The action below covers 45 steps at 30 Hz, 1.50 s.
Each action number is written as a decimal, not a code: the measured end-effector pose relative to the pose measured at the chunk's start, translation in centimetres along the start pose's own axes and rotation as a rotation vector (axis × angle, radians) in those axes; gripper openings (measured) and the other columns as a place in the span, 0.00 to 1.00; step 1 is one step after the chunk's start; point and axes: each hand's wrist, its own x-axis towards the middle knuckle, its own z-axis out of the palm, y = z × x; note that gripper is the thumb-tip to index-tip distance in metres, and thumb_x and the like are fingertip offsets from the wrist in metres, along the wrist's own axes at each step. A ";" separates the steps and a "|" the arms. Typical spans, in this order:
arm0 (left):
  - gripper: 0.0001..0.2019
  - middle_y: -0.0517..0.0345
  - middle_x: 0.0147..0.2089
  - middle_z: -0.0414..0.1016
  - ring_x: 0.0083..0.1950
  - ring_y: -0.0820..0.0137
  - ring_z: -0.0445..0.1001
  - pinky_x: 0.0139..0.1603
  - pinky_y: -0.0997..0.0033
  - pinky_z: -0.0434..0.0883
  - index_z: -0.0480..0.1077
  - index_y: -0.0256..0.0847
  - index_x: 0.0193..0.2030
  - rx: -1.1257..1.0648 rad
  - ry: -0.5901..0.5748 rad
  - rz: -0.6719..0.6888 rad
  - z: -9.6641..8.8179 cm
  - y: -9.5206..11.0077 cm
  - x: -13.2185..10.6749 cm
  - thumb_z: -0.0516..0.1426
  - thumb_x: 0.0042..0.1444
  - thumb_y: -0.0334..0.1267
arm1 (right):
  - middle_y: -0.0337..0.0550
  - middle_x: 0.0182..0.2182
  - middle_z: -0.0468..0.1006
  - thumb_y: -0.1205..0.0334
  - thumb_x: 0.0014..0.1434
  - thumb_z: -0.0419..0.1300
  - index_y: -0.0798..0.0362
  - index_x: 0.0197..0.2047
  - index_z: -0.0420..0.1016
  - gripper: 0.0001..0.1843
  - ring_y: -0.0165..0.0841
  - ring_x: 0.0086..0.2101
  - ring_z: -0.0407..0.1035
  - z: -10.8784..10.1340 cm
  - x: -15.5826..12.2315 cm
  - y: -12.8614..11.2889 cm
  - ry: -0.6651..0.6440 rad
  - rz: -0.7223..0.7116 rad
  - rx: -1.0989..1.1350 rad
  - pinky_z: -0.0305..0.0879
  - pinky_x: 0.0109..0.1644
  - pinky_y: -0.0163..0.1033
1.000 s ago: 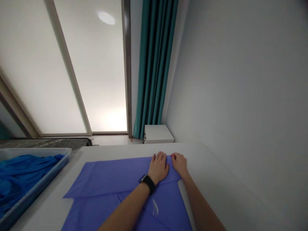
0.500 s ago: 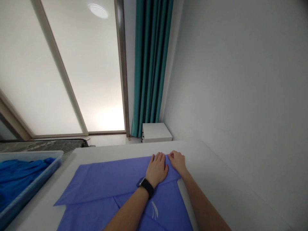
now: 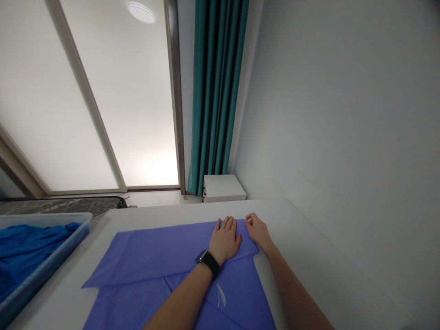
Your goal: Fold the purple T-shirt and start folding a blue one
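A violet-blue garment (image 3: 154, 256) lies spread on a white table (image 3: 309, 256), its far part folded over toward me. My left hand (image 3: 226, 239), with a dark watch on the wrist, lies flat and open on the folded layer near its far right corner. My right hand (image 3: 257, 230) sits just to the right, at that corner, with its fingers curled and pinching the cloth's edge. A small white mark shows on the fabric below my left wrist.
A clear plastic bin (image 3: 51, 256) with dark blue cloth (image 3: 27, 247) stands at the table's left. Beyond the table are a small white cabinet (image 3: 223, 188), a teal curtain (image 3: 216, 96) and frosted sliding panels. A grey wall runs along the right.
Both hands stay at the fold's far right corner. The right hand's fingers have curled a little more on the edge. The view has shifted slightly.
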 end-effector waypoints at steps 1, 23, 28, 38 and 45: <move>0.28 0.44 0.70 0.59 0.71 0.59 0.55 0.72 0.50 0.49 0.58 0.32 0.68 -0.001 -0.006 -0.001 -0.1 0.0 0.0 0.43 0.66 0.45 | 0.38 0.32 0.78 0.63 0.63 0.49 0.51 0.44 0.71 0.11 0.32 0.34 0.72 -0.5 -0.3 0.1 -0.014 -0.026 0.031 0.63 0.41 0.36; 0.27 0.44 0.70 0.58 0.72 0.59 0.54 0.72 0.50 0.49 0.57 0.34 0.69 0.021 -0.044 -0.005 -0.6 0.1 0.2 0.43 0.67 0.44 | 0.44 0.37 0.73 0.73 0.61 0.52 0.49 0.40 0.71 0.11 0.36 0.39 0.68 -3.0 -8.9 2.7 0.124 -0.584 0.003 0.68 0.45 0.43; 0.27 0.44 0.70 0.59 0.72 0.59 0.54 0.72 0.50 0.49 0.57 0.34 0.68 -0.017 -0.036 -0.008 -1.3 0.7 0.1 0.41 0.69 0.48 | 0.45 0.37 0.73 0.70 0.63 0.50 0.48 0.41 0.71 0.11 0.36 0.38 0.68 -3.3 -9.6 2.6 0.173 -0.602 0.038 0.69 0.43 0.42; 0.31 0.44 0.72 0.55 0.72 0.59 0.52 0.72 0.48 0.48 0.54 0.34 0.70 -0.012 -0.069 0.012 -0.6 0.7 -0.2 0.41 0.67 0.52 | 0.44 0.36 0.71 0.78 0.52 0.53 0.48 0.34 0.68 0.13 0.35 0.38 0.67 -3.9 -10.1 2.2 0.096 -0.617 0.007 0.69 0.43 0.40; 0.35 0.43 0.72 0.53 0.73 0.58 0.50 0.72 0.49 0.45 0.53 0.32 0.71 -0.020 -0.076 0.038 -0.5 0.6 -0.3 0.44 0.64 0.55 | 0.43 0.36 0.71 0.78 0.50 0.53 0.49 0.32 0.67 0.13 0.36 0.38 0.66 -4.5 -10.2 1.9 -0.012 -0.587 -0.014 0.67 0.44 0.42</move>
